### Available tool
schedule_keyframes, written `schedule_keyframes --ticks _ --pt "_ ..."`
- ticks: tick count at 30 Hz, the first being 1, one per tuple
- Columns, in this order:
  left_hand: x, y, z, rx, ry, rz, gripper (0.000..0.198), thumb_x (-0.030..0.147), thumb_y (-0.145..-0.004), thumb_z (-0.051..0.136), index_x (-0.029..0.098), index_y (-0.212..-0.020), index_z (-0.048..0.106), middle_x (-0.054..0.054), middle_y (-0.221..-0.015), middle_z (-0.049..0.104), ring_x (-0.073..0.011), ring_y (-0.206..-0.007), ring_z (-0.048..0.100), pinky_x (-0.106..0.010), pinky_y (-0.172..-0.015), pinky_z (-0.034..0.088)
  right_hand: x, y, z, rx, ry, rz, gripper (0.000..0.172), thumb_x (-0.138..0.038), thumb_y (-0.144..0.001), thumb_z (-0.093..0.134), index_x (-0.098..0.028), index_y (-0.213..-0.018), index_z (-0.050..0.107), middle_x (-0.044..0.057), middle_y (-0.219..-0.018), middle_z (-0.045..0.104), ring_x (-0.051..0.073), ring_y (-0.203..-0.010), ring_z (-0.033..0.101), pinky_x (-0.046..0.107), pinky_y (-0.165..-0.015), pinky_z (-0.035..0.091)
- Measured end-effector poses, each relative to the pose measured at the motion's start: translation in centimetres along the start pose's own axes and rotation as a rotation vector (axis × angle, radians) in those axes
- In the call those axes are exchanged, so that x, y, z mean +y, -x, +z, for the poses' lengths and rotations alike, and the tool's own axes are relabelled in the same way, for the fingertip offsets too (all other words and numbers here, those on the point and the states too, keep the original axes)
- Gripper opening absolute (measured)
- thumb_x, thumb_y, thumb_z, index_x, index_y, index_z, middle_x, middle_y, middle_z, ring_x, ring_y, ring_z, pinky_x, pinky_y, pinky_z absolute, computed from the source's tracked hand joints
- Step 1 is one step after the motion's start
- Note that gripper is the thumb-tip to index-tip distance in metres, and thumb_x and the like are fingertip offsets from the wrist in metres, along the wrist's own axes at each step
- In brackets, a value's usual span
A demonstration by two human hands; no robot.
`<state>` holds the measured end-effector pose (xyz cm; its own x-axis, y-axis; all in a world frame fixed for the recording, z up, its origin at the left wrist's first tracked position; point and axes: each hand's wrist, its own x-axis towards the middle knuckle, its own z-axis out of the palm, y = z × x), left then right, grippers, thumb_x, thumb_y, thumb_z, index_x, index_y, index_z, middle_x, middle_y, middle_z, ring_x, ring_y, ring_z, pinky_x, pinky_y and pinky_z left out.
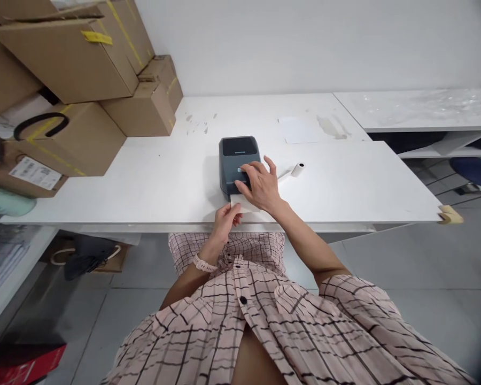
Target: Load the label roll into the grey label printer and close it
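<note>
A dark grey label printer [239, 146] stands on the white table in front of me. White label paper [248, 205] sticks out from its near side. My left hand [225, 220] pinches the left part of this paper between thumb and fingers, just below the printer. Over the printer's front right part lies my right hand [260, 184], fingers spread, with a fingertip near a small lit button [239, 169]. Whether that fingertip presses the button, I cannot tell. To the right of the right hand rests a small white paper roll [299, 169] with a strip unrolled towards the printer.
Cardboard boxes [140, 109] are stacked on the table's left side, with a mint-green cylinder [8, 200] near them. A white sheet [299, 130] lies towards the back. The table's front right corner bears a tan guard [451, 215]. A blue stool [476, 172] stands at the right.
</note>
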<state>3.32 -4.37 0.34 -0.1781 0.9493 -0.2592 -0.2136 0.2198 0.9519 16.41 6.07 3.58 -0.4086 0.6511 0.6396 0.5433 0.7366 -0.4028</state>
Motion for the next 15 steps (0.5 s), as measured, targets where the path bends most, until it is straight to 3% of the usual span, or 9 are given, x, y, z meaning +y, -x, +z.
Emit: schedule_keyframes --ticks 3,5,8,11,13,15 --pt "0.6 -0.8 -0.2 0.051 0.009 0.054 0.040 0.053 -0.078 0.074 0.021 -0.065 0.054 0.003 -0.057 0.055 -0.0102 -0.052 0.052 -0.024 -0.051 0.039 -0.7 -0.5 0.5 -0.028 0.069 -0.002 0.025 -0.043 -0.101 0.049 -0.027 -0.116 0.061 0.009 -0.102 0.074 0.032 -0.115 0.066 0.059 -0.126 0.028" --pt "0.9 -1.4 -0.5 0.170 -0.012 0.153 0.034 0.050 -0.084 0.070 0.022 -0.070 0.056 0.003 -0.063 0.055 -0.0112 -0.057 0.055 -0.024 -0.054 0.043 -0.7 -0.4 0.6 -0.026 0.069 0.018 0.022 -0.039 -0.101 0.050 -0.026 -0.112 0.063 0.009 -0.102 0.074 0.031 -0.112 0.067 0.059 -0.124 0.032" --pt "1.3 -2.3 -1.2 0.344 -0.079 0.330 0.031 0.050 -0.090 0.065 0.023 -0.104 0.066 -0.006 -0.106 0.071 -0.0175 -0.095 0.068 -0.028 -0.079 0.055 -0.2 1.0 0.5 0.043 -0.087 0.113 0.025 -0.041 -0.101 0.052 -0.027 -0.120 0.062 0.009 -0.117 0.073 0.030 -0.124 0.064 0.058 -0.122 0.035" --pt "1.3 -3.3 -1.7 0.243 -0.132 0.350 0.061 0.059 -0.094 0.061 0.029 -0.146 0.050 -0.011 -0.159 0.049 -0.0257 -0.143 0.052 -0.038 -0.113 0.047 0.4 3.2 1.0 0.223 -0.310 0.355 0.046 -0.051 -0.100 0.055 -0.028 -0.140 0.053 0.013 -0.152 0.057 0.030 -0.147 0.048 0.057 -0.124 0.036" --pt "1.1 -3.9 -1.7 0.135 -0.132 0.307 0.074 0.063 -0.094 0.058 0.031 -0.158 0.038 -0.009 -0.171 0.034 -0.0281 -0.154 0.039 -0.041 -0.122 0.040 0.6 4.4 1.7 0.316 -0.434 0.528 0.054 -0.055 -0.100 0.054 -0.029 -0.147 0.048 0.013 -0.161 0.048 0.030 -0.151 0.043 0.058 -0.125 0.035" --pt "0.7 -4.4 -1.5 0.083 -0.128 0.297 0.080 0.066 -0.095 0.055 0.031 -0.163 0.029 -0.009 -0.173 0.029 -0.0286 -0.158 0.033 -0.042 -0.126 0.035 0.7 5.1 2.4 0.337 -0.526 0.615 0.056 -0.057 -0.100 0.053 -0.028 -0.148 0.048 0.014 -0.160 0.049 0.029 -0.151 0.045 0.057 -0.125 0.036"
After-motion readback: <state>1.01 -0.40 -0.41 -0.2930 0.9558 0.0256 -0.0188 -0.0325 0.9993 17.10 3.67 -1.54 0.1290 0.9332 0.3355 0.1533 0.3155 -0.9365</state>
